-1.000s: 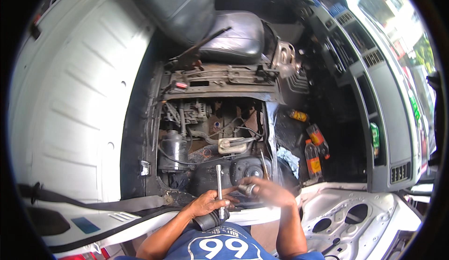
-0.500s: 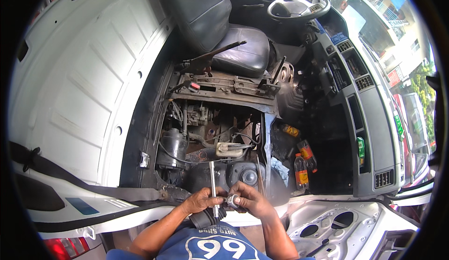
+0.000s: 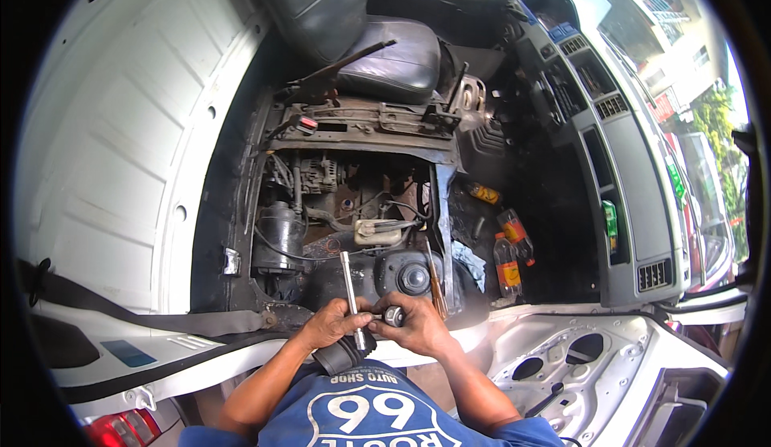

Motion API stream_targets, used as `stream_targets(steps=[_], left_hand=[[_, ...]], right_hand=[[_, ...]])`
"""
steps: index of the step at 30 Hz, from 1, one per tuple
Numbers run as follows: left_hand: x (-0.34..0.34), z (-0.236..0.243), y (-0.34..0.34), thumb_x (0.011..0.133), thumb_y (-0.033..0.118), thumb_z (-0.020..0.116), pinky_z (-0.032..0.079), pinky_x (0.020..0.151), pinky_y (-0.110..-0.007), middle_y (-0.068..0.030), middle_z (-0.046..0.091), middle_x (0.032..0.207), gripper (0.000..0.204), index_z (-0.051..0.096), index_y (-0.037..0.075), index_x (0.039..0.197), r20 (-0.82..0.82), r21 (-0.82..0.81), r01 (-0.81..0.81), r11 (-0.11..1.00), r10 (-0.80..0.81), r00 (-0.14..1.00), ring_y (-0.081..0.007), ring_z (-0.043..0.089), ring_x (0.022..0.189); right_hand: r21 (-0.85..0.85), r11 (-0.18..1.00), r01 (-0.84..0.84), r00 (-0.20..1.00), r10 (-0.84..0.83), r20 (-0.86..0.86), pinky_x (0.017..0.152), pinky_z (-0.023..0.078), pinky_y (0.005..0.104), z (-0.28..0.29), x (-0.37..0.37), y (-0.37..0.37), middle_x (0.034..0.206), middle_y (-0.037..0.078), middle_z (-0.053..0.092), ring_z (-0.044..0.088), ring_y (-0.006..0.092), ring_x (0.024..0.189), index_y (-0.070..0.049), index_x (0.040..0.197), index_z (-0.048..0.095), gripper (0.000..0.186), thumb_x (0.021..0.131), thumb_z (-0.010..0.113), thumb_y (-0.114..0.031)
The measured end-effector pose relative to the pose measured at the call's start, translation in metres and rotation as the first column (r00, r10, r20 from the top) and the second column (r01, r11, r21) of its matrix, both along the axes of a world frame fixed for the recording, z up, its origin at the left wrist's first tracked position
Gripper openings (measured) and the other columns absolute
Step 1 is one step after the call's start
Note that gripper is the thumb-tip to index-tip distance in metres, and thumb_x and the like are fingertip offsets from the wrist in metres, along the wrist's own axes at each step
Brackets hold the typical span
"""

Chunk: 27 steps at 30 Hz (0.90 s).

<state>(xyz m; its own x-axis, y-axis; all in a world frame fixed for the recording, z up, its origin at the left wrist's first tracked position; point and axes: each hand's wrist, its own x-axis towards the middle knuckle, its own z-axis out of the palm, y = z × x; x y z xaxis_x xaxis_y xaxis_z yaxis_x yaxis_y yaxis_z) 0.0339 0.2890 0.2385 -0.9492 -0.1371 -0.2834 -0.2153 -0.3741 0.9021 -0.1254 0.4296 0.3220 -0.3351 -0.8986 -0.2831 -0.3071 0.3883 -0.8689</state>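
Observation:
Upright in front of my body stands a long silver socket extension bar [image 3: 348,273], its lower end near my shirt. My left hand [image 3: 328,326] is closed around its lower part. Beside it, my right hand [image 3: 418,328] pinches a short round metal piece [image 3: 393,316] that looks like a socket, its ring-shaped end facing up. Fingers of both hands meet between the bar and this piece, so I cannot see whether the two are joined. Beyond my hands lies the open engine bay, with a black round mount [image 3: 414,278] nearest and a cream plastic reservoir [image 3: 377,232] behind it.
A slim tool with an orange handle [image 3: 437,290] leans at the bay's right edge. Plastic bottles [image 3: 507,265] and a light blue cloth [image 3: 468,261] lie in the footwell. The driver's seat [image 3: 393,61] is beyond; the door panel [image 3: 554,375] stands at the right.
My view has shifted, so the scene sits further left and higher. The bar leans slightly more to the left at its top, and my fingers have come closer together around the round metal piece.

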Motion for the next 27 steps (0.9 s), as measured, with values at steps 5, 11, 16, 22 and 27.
stream_targets(steps=[5,11,16,22,27], left_hand=[[0.001,-0.014,0.004,0.099,0.031,0.060,0.051,0.086,-0.029,-0.0095,0.074,0.099,0.041,0.068,-0.004,0.120,0.071,-0.145,0.035,0.989,-0.025,0.997,-0.0147,0.066,0.094],[0.020,-0.026,0.005,0.097,0.022,0.053,0.051,0.100,-0.032,-0.0155,0.071,0.118,0.042,0.064,-0.008,0.125,0.054,0.215,-0.209,0.954,0.202,0.978,-0.0228,0.069,0.110],[0.034,-0.020,0.003,0.088,0.031,0.055,0.050,0.106,-0.038,-0.0234,0.060,0.135,0.060,0.058,-0.011,0.131,0.041,0.214,-0.282,0.935,0.280,0.959,-0.0290,0.063,0.123],[0.038,-0.013,0.001,0.084,0.027,0.055,0.051,0.105,-0.039,-0.0235,0.064,0.128,0.055,0.059,-0.011,0.125,0.035,0.297,-0.309,0.903,0.313,0.949,-0.0284,0.065,0.119],[0.036,-0.016,0.003,0.083,0.024,0.054,0.052,0.104,-0.039,-0.0221,0.067,0.121,0.047,0.060,-0.009,0.117,0.038,0.285,-0.304,0.909,0.306,0.951,-0.0281,0.066,0.116]], right_hand=[[0.163,0.986,-0.029,0.997,0.040,-0.064,0.073,0.055,0.0364,-0.023,-0.020,0.011,0.084,0.014,0.072,0.070,0.0208,0.079,-0.001,0.101,0.070,0.033,0.077,0.082,-0.018],[0.536,0.838,0.103,0.889,0.164,-0.428,0.081,0.056,0.0503,-0.062,-0.059,0.039,0.092,0.028,0.071,0.070,0.0453,0.092,0.001,0.103,0.066,0.033,0.075,0.075,-0.014],[0.573,0.793,0.209,0.883,0.099,-0.459,0.084,0.056,0.0505,-0.105,-0.047,0.049,0.094,0.027,0.071,0.069,0.0449,0.097,-0.003,0.108,0.062,0.036,0.077,0.076,-0.016],[0.452,0.876,0.169,0.872,0.081,-0.483,0.076,0.055,0.0538,-0.122,-0.038,0.056,0.088,0.028,0.070,0.069,0.0479,0.088,-0.001,0.106,0.060,0.030,0.081,0.073,-0.013],[0.450,0.878,0.163,0.887,0.070,-0.456,0.076,0.054,0.0537,-0.091,-0.037,0.048,0.091,0.027,0.070,0.069,0.0472,0.090,0.001,0.107,0.058,0.042,0.080,0.081,-0.021]])
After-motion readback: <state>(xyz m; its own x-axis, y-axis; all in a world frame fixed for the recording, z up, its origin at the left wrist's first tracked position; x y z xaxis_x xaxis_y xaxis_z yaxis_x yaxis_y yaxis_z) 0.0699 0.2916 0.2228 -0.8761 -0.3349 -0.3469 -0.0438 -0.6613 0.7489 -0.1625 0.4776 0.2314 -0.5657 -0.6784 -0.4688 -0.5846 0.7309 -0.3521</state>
